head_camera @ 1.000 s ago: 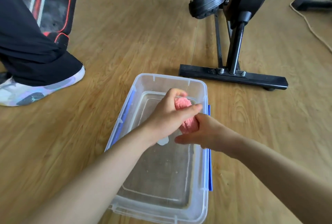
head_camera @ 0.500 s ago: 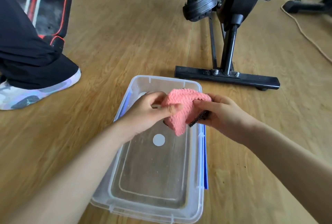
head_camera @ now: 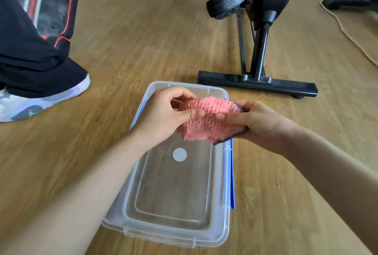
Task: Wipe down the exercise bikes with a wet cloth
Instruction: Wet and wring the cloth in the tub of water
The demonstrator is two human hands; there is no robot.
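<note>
Pink ridged cloth with a dark mesh border (head_camera: 206, 120) is the work item, and I find it bunched between both hands. Left fingers (head_camera: 194, 113) are curled, thumb pressed against the upper left fold. Right fingers (head_camera: 223, 116) pinch the opposite side, with the mesh edge showing by the palm. The left hand (head_camera: 161, 115) and right hand (head_camera: 261, 121) hold the cloth in the air above the far end of the clear rectangular plastic tub with blue side clips (head_camera: 159, 234). The cloth does not touch the tub. The tub appears to hold shallow water (the bottom is hard to read).

Step in hand, by my judgement: preparing the cloth, spreading or refolding it over the tub. No wiping has begun.

Beyond the tub, the black exercise bike (head_camera: 262, 50) stands on the light wooden plank floor (head_camera: 143, 40), its base bar just past the tub's far rim. Another person's white shoe (head_camera: 41, 103) is at far left.

Next move calls for:
1. Fold the cloth into a flat pad.
2. Keep it in one hand.
3. Reach forward to the bike frame.
</note>
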